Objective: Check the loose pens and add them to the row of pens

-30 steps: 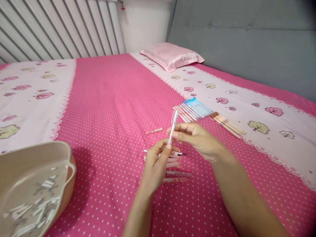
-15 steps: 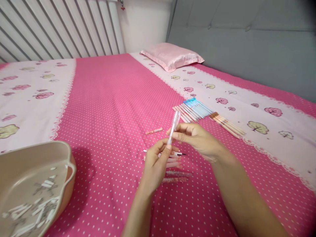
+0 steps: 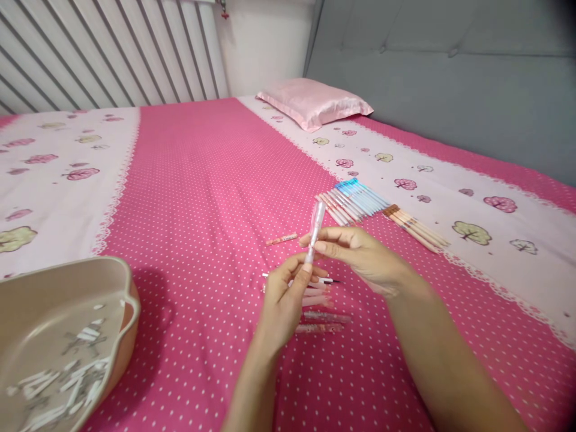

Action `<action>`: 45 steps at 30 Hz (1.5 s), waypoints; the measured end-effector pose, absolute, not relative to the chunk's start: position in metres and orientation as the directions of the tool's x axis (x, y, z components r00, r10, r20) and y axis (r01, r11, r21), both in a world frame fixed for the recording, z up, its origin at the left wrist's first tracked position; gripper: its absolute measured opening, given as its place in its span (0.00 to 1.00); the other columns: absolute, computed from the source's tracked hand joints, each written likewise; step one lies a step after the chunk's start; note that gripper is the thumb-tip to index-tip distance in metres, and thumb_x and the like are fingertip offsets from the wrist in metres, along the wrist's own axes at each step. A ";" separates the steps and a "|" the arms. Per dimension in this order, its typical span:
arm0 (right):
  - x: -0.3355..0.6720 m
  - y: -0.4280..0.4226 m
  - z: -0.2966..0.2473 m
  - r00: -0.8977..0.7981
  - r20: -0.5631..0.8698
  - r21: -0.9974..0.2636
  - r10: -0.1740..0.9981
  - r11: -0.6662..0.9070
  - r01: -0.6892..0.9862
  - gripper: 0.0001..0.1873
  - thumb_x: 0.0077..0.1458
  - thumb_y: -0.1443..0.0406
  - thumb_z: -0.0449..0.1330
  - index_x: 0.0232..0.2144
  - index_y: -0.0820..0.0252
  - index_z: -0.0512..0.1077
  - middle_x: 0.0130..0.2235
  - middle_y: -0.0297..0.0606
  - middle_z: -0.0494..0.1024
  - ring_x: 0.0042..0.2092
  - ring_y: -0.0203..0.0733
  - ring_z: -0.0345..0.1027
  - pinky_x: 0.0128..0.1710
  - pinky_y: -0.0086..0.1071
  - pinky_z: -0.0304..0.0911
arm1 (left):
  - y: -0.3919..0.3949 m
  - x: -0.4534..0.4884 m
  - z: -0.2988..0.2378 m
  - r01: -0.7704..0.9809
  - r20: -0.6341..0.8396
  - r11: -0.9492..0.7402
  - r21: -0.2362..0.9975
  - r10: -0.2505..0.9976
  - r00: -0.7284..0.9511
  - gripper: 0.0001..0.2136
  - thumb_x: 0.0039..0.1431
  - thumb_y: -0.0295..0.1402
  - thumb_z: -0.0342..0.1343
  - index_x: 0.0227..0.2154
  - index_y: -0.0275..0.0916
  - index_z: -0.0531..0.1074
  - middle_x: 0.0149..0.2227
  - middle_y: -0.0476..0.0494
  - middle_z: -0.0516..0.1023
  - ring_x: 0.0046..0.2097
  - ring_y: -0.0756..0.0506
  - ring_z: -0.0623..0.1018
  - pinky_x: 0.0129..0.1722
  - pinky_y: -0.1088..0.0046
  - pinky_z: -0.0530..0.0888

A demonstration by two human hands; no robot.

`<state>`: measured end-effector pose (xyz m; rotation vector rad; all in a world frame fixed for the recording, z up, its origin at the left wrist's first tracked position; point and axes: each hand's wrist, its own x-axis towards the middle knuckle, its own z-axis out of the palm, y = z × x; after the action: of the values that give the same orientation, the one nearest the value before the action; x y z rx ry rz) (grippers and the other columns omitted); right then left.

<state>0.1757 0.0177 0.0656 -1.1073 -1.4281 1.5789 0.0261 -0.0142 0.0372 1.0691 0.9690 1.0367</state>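
My left hand (image 3: 285, 294) pinches the lower end of a pale, see-through pen barrel (image 3: 316, 225), which stands nearly upright and leans slightly right. Against its middle, the thumb and fingers of my right hand (image 3: 355, 249) close from the right side. Small reddish marks show on the barrel. Below the hands lie several pale pink pen parts (image 3: 317, 298), partly hidden by my left hand, and a thin white stick with a dark tip (image 3: 332, 281). Closer to me are two clear patterned strips (image 3: 324, 318). A small orange-pink patterned piece (image 3: 282, 239) lies beyond my left hand.
Blue pens (image 3: 362, 195), white-and-red pens (image 3: 337, 209) and brown-capped beige pens (image 3: 416, 228) lie in rows at right. A beige basin (image 3: 126, 312) holding small white and dark pieces stands at left. A pillow (image 3: 315, 102) lies far back on the pink dotted bedspread (image 3: 193, 198).
The pen barrel appears slightly turned, with its reddish marks now clearer. My right fingertips have shifted a little left; both hands otherwise stay in place.
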 end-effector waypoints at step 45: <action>0.175 0.019 0.065 -0.294 -0.104 -0.990 0.950 -0.071 0.121 0.09 0.47 0.61 0.62 0.27 0.62 0.71 0.28 0.32 0.72 0.31 0.33 0.65 0.34 0.29 0.59 | -0.011 0.030 0.030 -0.178 -0.205 0.235 0.956 0.964 0.172 0.11 0.49 0.36 0.60 0.32 0.32 0.75 0.24 0.44 0.77 0.26 0.49 0.77 0.25 0.76 0.76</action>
<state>0.1746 0.0190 0.0654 -1.1986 -1.4742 1.4476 0.0296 -0.0109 0.0298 0.9723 1.0535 1.0251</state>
